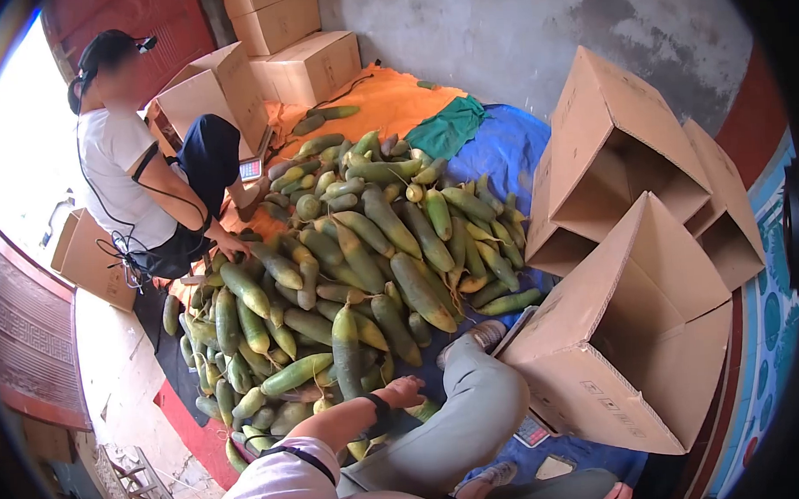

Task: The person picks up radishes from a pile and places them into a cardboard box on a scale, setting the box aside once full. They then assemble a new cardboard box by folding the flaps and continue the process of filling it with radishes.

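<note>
A large heap of green radishes (355, 242), long and thick with pale tips and thin roots, lies in front of me. My left hand (404, 392), a black band on its wrist, reaches over the near edge of the heap beside my bent knee. Its fingers point right, apart, with nothing seen in them. One green radish (346, 352) stands almost upright just beyond that hand. My right hand (615, 495) shows only as a few fingertips at the bottom edge, near my other leg; the rest is out of frame.
Across the heap at left, a person (138, 172) squats with a hand on the radishes. Open cardboard boxes (601, 366) stand at right, more at the back. A scale display (531, 431) shows beside my leg, another (251, 169) near the person. Orange (401, 84) and blue sheets (510, 138) cover the floor.
</note>
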`<state>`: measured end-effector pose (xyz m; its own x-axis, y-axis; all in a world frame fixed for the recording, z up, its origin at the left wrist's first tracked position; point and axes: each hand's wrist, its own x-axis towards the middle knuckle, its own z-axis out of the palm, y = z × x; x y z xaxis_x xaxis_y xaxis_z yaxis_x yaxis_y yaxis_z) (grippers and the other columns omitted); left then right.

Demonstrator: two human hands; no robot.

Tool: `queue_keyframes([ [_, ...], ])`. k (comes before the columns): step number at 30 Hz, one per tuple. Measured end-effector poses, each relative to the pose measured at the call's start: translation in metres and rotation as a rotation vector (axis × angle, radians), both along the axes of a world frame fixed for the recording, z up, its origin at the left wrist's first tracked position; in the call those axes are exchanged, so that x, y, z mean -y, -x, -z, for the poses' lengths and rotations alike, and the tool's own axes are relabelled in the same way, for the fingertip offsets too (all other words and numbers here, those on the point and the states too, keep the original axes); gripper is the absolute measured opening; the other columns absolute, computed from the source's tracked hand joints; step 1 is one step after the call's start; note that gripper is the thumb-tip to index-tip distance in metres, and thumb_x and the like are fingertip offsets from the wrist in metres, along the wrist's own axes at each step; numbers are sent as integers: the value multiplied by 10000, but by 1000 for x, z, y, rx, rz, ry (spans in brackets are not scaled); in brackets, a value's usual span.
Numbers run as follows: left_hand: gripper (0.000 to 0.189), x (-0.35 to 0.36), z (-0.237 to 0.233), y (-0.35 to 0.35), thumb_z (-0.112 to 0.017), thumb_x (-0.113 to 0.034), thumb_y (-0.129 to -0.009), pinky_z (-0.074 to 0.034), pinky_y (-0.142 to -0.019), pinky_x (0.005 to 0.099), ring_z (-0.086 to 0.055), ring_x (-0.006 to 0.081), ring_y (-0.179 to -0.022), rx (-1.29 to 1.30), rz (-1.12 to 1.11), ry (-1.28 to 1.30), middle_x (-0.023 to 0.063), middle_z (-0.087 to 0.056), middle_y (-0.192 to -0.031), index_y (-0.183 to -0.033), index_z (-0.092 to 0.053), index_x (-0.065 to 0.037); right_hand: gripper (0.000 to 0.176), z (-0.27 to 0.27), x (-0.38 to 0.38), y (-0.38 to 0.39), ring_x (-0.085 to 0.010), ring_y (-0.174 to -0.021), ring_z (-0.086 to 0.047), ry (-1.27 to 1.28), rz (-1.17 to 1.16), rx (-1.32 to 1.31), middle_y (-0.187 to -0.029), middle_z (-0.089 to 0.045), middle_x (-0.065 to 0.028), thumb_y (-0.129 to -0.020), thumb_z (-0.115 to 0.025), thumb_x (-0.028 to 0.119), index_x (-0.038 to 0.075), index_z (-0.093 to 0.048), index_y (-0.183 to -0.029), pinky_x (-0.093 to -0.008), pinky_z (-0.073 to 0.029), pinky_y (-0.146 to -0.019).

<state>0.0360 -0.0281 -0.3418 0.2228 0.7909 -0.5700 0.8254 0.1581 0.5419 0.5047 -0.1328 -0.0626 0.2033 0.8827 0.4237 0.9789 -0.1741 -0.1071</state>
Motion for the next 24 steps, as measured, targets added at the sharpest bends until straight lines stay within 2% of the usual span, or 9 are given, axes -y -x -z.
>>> queue_keyframes([
  [5,599,8,28,-12,-579,-344,-774,-387,-1003,422,-494,324,-1183,-16,123,-34,166,-475,-1304,-1316,-476,-113,258,-5,-7,8,-381,-749,-581,60,-5,-12,-831,-622,-207,-935,-524,203,-23,-645,-905,-431,-475,-684],
  [7,624,10,22,-17,-584,-327,-768,-365,-1020,431,-480,322,-1203,-115,214,77,171,-448,-1330,-1341,-449,-121,254,-12,-10,13,-383,-738,-579,75,-3,-15,-823,-620,-208,-932,-527,200,-23,-645,-903,-435,-472,-677],
  [14,554,16,21,-22,-604,-278,-756,-399,-967,476,-534,328,-1143,-96,133,182,172,-535,-1229,-1265,-482,-97,251,-13,-15,15,-388,-718,-576,97,-52,24,-808,-615,-212,-927,-532,190,-28,-645,-875,-448,-470,-658],
  [17,425,24,51,-21,-608,-245,-754,-468,-857,491,-602,311,-1033,-188,171,15,163,-598,-1125,-1132,-555,-60,252,-7,-13,9,-387,-721,-579,99,-46,21,-812,-619,-209,-921,-541,192,-31,-647,-869,-449,-472,-661],
  [19,269,33,94,-20,-603,-216,-763,-523,-700,469,-659,286,-859,-292,187,-157,159,-649,-929,-967,-629,-42,250,-3,-14,8,-386,-724,-582,93,-38,2,-814,-621,-206,-917,-548,193,-31,-648,-869,-450,-473,-665],
  [20,269,40,103,-17,-603,-216,-763,-523,-700,469,-659,286,-859,-296,183,-155,159,-649,-929,-967,-629,-42,243,-4,-16,11,-385,-726,-583,77,-41,-24,-816,-622,-206,-915,-553,189,-30,-649,-871,-449,-475,-668],
  [22,195,50,114,-14,-588,-201,-775,-535,-581,432,-680,277,-745,-391,208,-285,159,-669,-791,-850,-681,-47,237,-4,-16,11,-385,-728,-584,61,-41,-48,-819,-623,-206,-912,-558,186,-29,-650,-873,-448,-476,-671],
  [23,195,45,96,-14,-588,-201,-775,-535,-581,432,-680,277,-745,-389,206,-285,159,-669,-791,-850,-681,-47,232,-4,-16,9,-384,-727,-584,69,-36,-19,-821,-623,-206,-912,-558,180,-30,-648,-870,-448,-476,-673],
  [24,205,32,48,-10,-584,-213,-783,-538,-584,422,-685,276,-743,-323,294,-141,152,-679,-789,-854,-693,-55,227,-3,-16,9,-384,-726,-584,76,-34,5,-823,-623,-207,-912,-558,173,-31,-647,-867,-448,-477,-675],
])
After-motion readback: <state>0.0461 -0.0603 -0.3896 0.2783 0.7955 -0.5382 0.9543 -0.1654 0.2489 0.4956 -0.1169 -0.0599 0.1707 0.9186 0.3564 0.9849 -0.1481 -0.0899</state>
